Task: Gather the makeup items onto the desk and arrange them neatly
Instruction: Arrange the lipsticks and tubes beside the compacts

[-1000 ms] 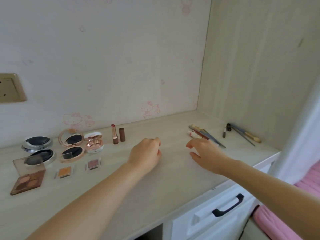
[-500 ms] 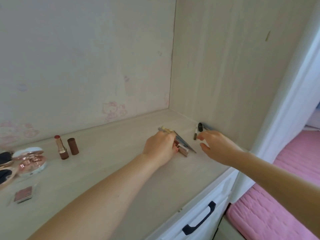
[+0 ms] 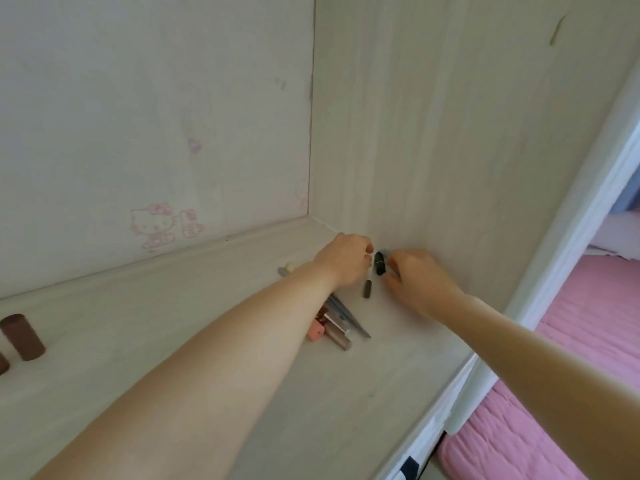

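Note:
A short black tube lies on the pale desk in the far right corner, against the side panel. My right hand curls round its right side, thumb and forefinger at it. My left hand sits just left of the tube with its fingers curled and its fingertips hidden. A thin grey pencil lies below the tube, its upper end at my left hand. A bundle of pens, brushes and a rose-gold tube lies partly under my left forearm.
A brown lipstick cap stands at the far left edge of view. The wood side panel walls the desk on the right. A drawer front with a dark handle is below the desk edge, and a pink bed lies beyond.
My view has swung right, so the compacts and palettes have left it. Both hands moved from the middle of the desk into the right corner, the left passing over the pen bundle to the black tube.

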Tool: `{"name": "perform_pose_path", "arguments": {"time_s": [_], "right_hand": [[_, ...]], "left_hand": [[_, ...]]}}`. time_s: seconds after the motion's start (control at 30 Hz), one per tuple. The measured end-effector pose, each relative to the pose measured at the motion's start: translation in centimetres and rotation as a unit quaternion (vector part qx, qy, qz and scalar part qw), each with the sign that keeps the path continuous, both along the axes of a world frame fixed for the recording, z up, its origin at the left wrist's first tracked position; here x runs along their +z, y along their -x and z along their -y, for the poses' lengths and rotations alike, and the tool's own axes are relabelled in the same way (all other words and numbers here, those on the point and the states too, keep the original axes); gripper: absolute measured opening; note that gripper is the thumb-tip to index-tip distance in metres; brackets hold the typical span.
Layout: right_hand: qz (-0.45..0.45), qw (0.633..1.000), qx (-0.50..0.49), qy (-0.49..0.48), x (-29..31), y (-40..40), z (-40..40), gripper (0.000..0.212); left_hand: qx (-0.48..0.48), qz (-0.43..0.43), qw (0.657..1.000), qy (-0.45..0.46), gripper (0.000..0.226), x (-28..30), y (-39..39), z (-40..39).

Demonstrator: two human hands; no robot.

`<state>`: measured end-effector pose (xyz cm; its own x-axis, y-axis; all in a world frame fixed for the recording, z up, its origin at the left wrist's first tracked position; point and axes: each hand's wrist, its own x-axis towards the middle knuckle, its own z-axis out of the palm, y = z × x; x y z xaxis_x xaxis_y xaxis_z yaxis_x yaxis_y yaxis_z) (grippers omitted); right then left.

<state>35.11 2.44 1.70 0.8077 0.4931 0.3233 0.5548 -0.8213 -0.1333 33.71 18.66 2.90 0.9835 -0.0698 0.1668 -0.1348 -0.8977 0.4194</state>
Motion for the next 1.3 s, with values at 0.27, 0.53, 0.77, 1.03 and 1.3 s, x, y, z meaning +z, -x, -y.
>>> {"name": "perform_pose_path", "arguments": {"time_s": [0.27, 0.53, 0.77, 1.03, 1.3], "right_hand": [[0.001, 1.000, -0.010, 0.012, -1.2, -1.2, -0.7, 0.036], [-0.020, 0.999, -0.029, -0.007, -1.7, -0.9, -1.5, 0.041], [-0.034, 0.998, -0.005, -0.052, -1.6, 0.6, -2.3, 0.026], [-0.069, 0.988, -0.003, -0.137, -0.9, 1.6, -2.4, 0.019], [-0.169, 0.922, 0.044, -0.345, 2.4, 6.3, -4.3, 0.015]], "left_hand": [[-0.064, -0.009, 0.998, 0.025, 0.036, -1.1, -3.4, 0.7], [-0.062, 0.003, 0.998, -0.033, 0.035, -1.5, -2.8, -0.9], [-0.090, -0.023, 0.989, -0.116, 0.027, -0.4, -1.4, -2.1], [-0.090, 0.030, 0.979, -0.178, 0.013, 1.3, 2.2, -2.3], [-0.011, 0.130, 0.991, -0.001, 0.012, 2.5, 9.5, -5.0]]}}
